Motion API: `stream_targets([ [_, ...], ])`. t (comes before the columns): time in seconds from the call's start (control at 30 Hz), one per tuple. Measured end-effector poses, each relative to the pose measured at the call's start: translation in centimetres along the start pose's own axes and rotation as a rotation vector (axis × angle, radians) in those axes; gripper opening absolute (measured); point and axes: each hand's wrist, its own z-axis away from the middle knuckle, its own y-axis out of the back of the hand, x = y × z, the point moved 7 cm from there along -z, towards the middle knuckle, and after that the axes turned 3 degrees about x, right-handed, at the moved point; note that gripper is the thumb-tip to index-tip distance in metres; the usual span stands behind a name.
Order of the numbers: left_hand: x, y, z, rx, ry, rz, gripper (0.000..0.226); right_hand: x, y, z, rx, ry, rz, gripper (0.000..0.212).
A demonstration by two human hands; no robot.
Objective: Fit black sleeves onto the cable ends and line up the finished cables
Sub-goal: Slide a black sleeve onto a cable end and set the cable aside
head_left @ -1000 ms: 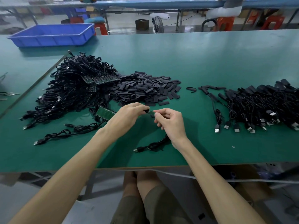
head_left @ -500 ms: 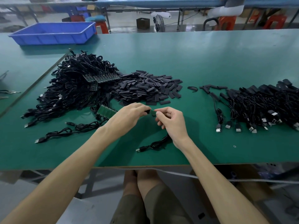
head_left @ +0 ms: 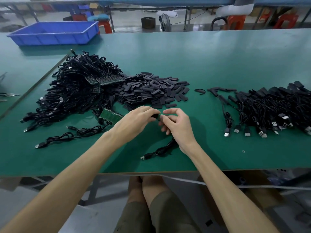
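Over the green table (head_left: 218, 64) my left hand (head_left: 134, 121) pinches a black sleeve (head_left: 155, 116) at its fingertips. My right hand (head_left: 176, 126) holds the end of a black cable (head_left: 159, 150), whose coil and USB plug trail below the wrist onto the table. The two hands meet at the sleeve; the cable end itself is hidden by fingers. A heap of loose black sleeves (head_left: 151, 89) lies just beyond the hands. A big tangle of unsleeved cables (head_left: 75, 93) sits at the left. Sleeved cables (head_left: 269, 108) lie in a row at the right, plugs toward me.
Small green circuit boards (head_left: 111, 117) lie beside my left hand, and more boards (head_left: 104, 80) rest on the tangle. A blue plastic tray (head_left: 53, 33) stands at the far left. A loose cable (head_left: 67, 136) lies near the front left. The table's front edge (head_left: 151, 172) is close below.
My hands have closed together: the green strip seen between the fingertips earlier is now covered, with the black sleeve showing at the left fingertips. The right index finger has lifted.
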Motion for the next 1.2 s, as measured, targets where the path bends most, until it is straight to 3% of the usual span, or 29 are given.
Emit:
stream_targets([
  [0.13,-1.5,0.0,0.0,-0.015,0.083,0.09,0.022,-0.3,-0.5,0.1,-0.047,0.037,0.043,0.012],
  [0.3,-4.2,0.0,0.1,-0.047,0.393,0.34,0.014,-0.2,-0.6,0.0,-0.064,0.041,0.064,0.014],
  [0.43,-4.4,-0.3,0.4,-0.153,0.49,0.457,0.035,-0.2,-0.6,0.0,-0.067,0.043,0.059,0.015],
  [0.5,-4.0,-0.8,0.6,-0.21,0.531,0.541,0.034,-0.2,-0.6,0.0,-0.076,0.047,0.053,0.016],
  [0.7,-3.1,-1.2,1.0,-0.307,0.528,0.602,0.032,-0.3,-0.7,0.0,-0.089,0.058,0.071,0.014],
  [1.2,-2.3,-1.6,0.7,-0.295,0.48,0.592,0.032,-0.3,-0.9,-0.1,-0.128,0.056,0.112,0.013],
])
